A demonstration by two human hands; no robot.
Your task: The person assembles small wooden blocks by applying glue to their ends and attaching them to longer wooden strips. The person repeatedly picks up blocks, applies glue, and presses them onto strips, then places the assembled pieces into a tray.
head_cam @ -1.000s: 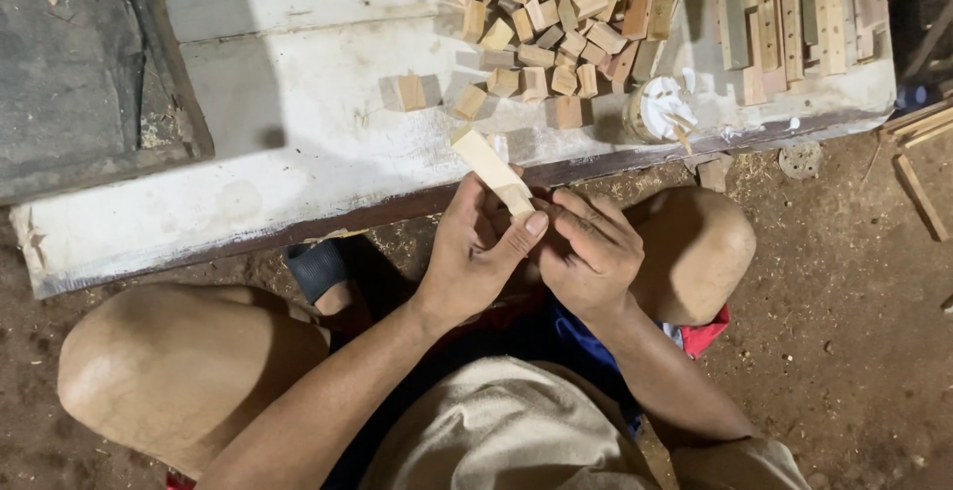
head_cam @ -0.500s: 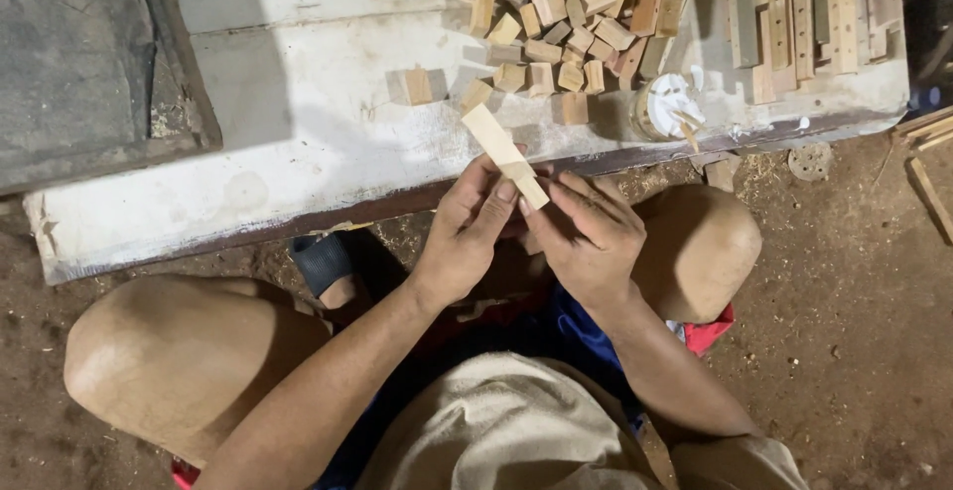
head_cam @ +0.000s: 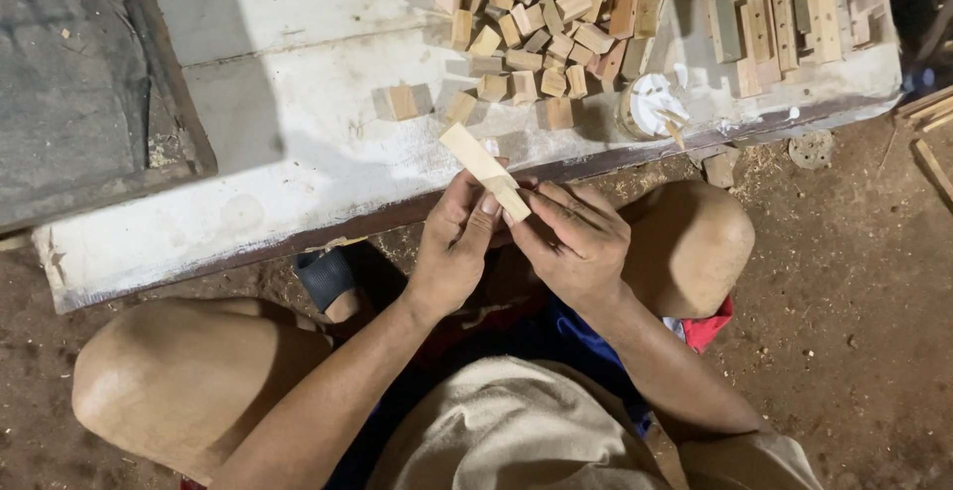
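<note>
A pale wooden strip point(head_cam: 475, 158) slants up and to the left over the front edge of the white board point(head_cam: 298, 152). My left hand point(head_cam: 452, 247) grips its lower end from the left, thumb on top. From the right, my right hand point(head_cam: 576, 242) pinches the same lower end with its fingertips. Both hands hover just above my knees, near the board's edge.
A heap of small wooden blocks point(head_cam: 531, 23) lies at the back of the board, with two loose blocks point(head_cam: 402, 101) nearer. A white glue pot point(head_cam: 650, 108) stands to the right, long wooden slats point(head_cam: 784, 3) beyond it. Dark slab point(head_cam: 79, 73) at left, dirt floor around.
The strip and both hands have shifted slightly left and up in view. The grip on the strip's lower end looks the same.
</note>
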